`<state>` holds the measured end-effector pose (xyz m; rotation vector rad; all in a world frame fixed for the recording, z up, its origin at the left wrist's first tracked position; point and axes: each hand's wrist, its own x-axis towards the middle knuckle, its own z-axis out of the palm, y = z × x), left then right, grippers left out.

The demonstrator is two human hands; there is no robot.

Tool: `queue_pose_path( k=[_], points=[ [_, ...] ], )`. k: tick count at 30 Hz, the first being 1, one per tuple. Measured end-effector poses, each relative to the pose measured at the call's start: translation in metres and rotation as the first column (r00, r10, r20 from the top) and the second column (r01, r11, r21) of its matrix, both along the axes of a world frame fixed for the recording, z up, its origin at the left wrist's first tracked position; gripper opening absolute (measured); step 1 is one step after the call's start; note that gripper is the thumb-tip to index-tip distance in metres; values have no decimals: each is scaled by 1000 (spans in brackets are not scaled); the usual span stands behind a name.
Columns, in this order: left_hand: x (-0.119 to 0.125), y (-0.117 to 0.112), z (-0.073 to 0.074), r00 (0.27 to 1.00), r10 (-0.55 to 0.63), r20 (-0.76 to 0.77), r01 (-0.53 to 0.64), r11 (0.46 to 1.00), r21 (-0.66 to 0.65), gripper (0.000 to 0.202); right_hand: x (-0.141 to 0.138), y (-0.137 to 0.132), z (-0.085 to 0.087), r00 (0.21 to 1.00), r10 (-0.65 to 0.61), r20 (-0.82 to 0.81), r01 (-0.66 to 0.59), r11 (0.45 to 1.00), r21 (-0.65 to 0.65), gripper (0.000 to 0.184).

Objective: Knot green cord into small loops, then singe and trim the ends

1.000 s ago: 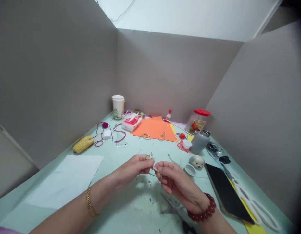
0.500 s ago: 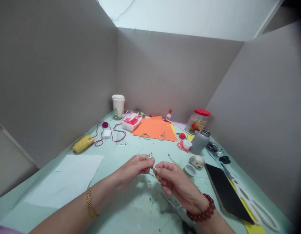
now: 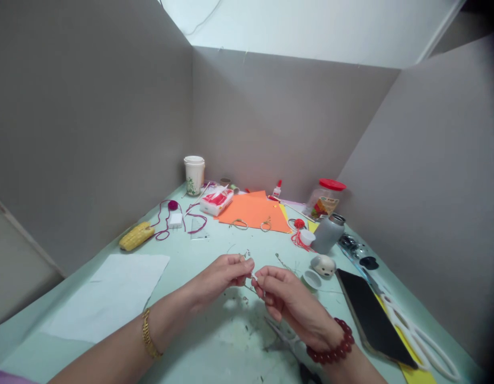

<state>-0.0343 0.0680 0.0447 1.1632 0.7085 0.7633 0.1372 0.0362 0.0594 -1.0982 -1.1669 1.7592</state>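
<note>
Above the middle of the table, my left hand pinches a thin strand with small pale bits on it; the strand's exact kind is too small to make out. Close beside it, the fingertips of my right hand are closed on the same strand. A thin stem-like end shows beneath the fingers. Small scissors lie under my right wrist, partly hidden by it. Tiny scraps are scattered on the table below both hands.
Right side: a phone, large white scissors, a grey bottle, a lidded jar, a small animal-faced object. Left: a white sheet, corn. Behind: orange paper, tissues, a cup.
Both hands stay almost in place, still pinching the strand. Only slight finger movement shows; nothing else on the table has moved.
</note>
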Motion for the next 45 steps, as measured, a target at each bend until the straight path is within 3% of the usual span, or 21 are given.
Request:
queue_pose_path(
  k=[18,45],
  points=[
    [-1,0,2,999,33,-35,-33,999,-12,37,0,0,7,986,-20,163,4,995,96,6],
    [-3,1,8,998,53,-19,-54,998,-26,39,3,-1,7,992,39,123,-50,995,86,13]
  ],
)
